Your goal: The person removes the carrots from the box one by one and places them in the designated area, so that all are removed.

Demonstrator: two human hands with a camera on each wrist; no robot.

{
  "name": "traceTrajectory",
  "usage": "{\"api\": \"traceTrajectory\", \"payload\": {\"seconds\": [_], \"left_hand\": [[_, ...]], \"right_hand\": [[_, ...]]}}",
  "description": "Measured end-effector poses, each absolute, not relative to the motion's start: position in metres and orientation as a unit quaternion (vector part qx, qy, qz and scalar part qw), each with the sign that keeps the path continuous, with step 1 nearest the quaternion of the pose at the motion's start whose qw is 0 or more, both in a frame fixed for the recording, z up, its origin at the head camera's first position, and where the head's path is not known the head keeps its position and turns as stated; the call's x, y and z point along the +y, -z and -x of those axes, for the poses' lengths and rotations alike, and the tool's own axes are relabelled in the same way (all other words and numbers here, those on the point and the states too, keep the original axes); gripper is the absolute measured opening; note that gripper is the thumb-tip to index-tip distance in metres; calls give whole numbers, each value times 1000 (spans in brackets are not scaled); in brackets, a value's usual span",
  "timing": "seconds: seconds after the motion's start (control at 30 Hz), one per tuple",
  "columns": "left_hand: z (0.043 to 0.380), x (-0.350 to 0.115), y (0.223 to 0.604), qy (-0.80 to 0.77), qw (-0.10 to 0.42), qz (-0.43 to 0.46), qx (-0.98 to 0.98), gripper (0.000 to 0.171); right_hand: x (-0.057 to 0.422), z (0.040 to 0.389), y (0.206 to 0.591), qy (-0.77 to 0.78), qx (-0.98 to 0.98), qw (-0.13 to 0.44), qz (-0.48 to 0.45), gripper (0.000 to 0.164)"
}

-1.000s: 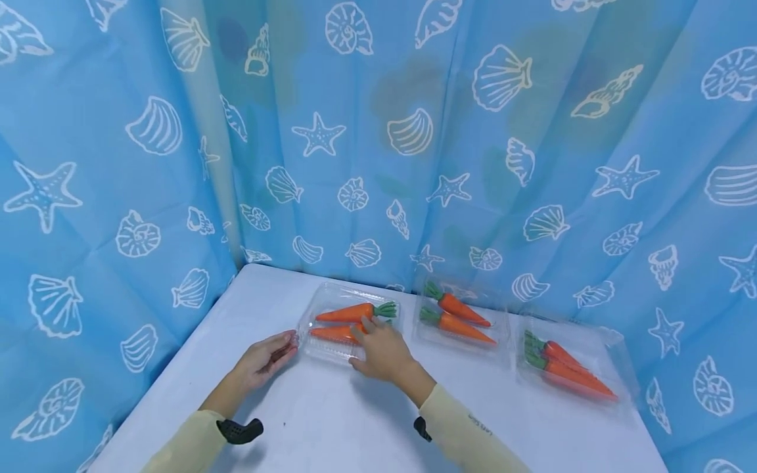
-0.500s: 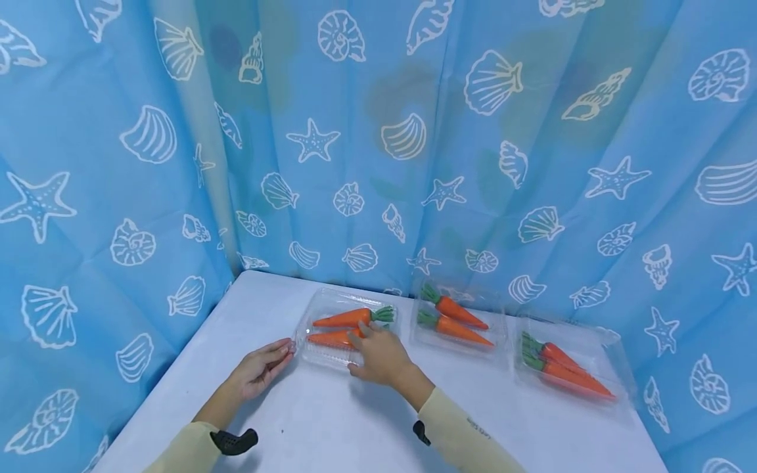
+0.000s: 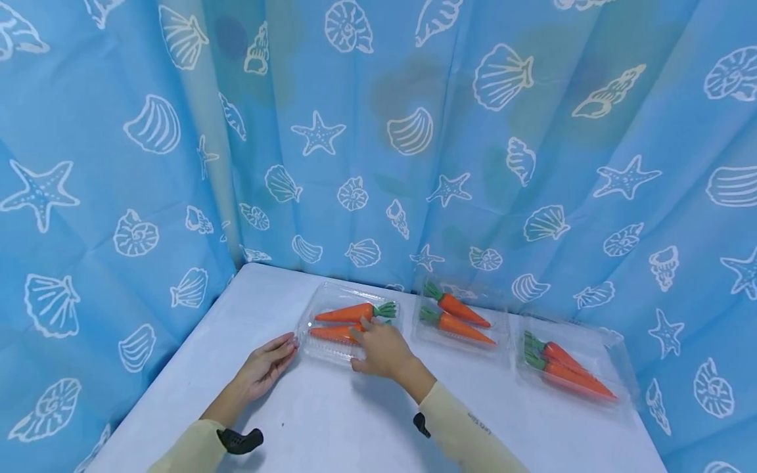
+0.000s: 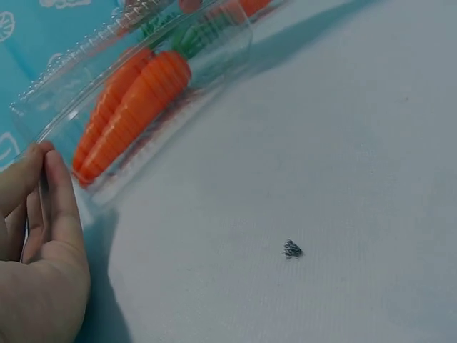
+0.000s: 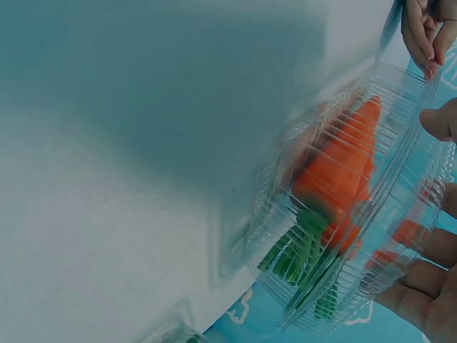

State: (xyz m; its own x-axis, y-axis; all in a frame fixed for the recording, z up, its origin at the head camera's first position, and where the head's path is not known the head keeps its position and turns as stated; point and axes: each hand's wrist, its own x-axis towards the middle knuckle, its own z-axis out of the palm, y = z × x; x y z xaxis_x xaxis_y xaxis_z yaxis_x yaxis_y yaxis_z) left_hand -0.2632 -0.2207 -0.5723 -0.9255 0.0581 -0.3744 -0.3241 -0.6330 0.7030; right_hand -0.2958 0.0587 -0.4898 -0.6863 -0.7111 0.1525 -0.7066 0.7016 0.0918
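A clear plastic clamshell box (image 3: 331,355) lies on the table at centre left in the head view. Two orange carrots with green tops, a rear carrot (image 3: 343,314) and a front carrot (image 3: 331,334), lie side by side inside. The lid lies over them. My left hand (image 3: 265,368) pinches the box's left edge between thumb and fingertips, near a corner in the left wrist view. My right hand (image 3: 384,351) rests on the lid with spread fingers, hiding part of the front carrot. In the right wrist view its thumb and fingers (image 5: 435,243) lie against the lid.
To the right stand a second clear box (image 3: 503,338) and a third clear box (image 3: 627,368), each holding two carrots. A small dark speck (image 4: 292,249) lies on the white table (image 3: 331,427). A blue shell-patterned curtain (image 3: 367,164) hangs behind and on both sides.
The head view dips and returns slightly. Both hands stay at the same box, with the left fingers a little straighter than a second ago.
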Motion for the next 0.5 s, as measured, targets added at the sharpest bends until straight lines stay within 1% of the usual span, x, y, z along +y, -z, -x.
{"api": "traceTrajectory", "payload": {"seconds": [0.13,0.27,0.5], "left_hand": [[263,-216,574,-869,105,162,455,55],[267,-211,573,-836,105,160,515,51],[270,-210,571,-851,96,181,484,48]], "right_hand": [[60,295,487,10,-916,71,-394,59],[60,299,486,14,-912,72,-404,57],[54,305,488,20,-911,71,-406,59]]}}
